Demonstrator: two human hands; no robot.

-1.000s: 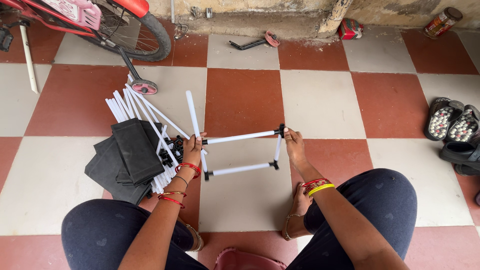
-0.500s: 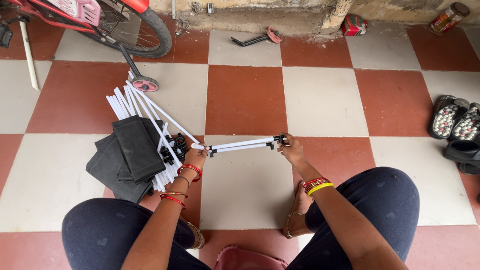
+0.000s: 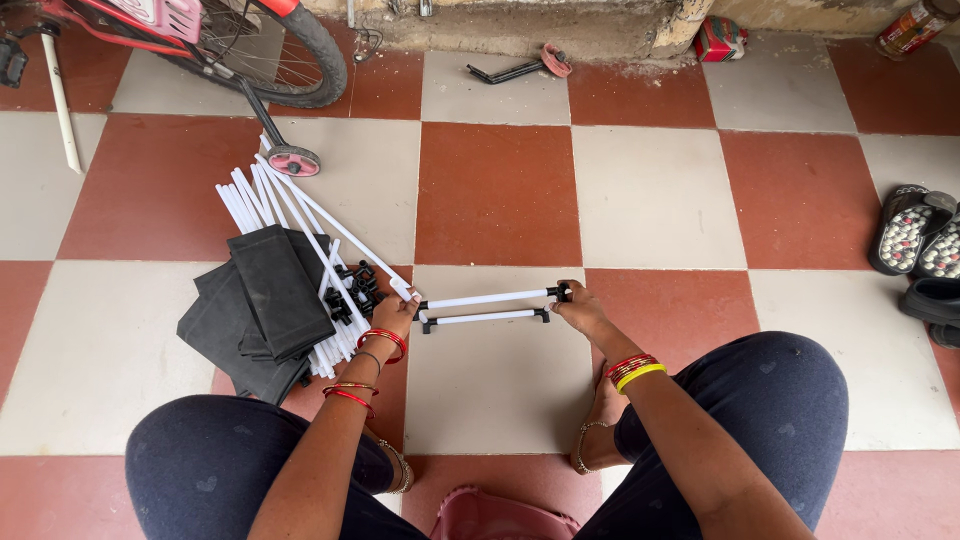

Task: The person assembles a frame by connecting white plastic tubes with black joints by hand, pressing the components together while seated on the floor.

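I sit on a checked floor holding a small frame of white tubes (image 3: 487, 307) joined by black corner connectors. My left hand (image 3: 393, 316) grips its left end, next to a loose white tube. At the frame's right end, my right hand (image 3: 580, 308) pinches a black connector (image 3: 561, 292). The frame is tilted nearly edge-on, just above the floor. Left of my left hand lies a pile of white tubes (image 3: 290, 225), folded black fabric (image 3: 262, 305) and several small black connectors (image 3: 350, 290).
A red child's bicycle (image 3: 215, 40) with a training wheel (image 3: 293, 160) stands at the back left. A black bracket (image 3: 515, 68) lies by the wall. Sandals (image 3: 915, 240) sit at the right edge. A pink stool (image 3: 505, 520) is under me.
The frame has turned from standing open and upright to lying nearly flat and edge-on. Both hands moved slightly lower with it, keeping hold of its two ends.
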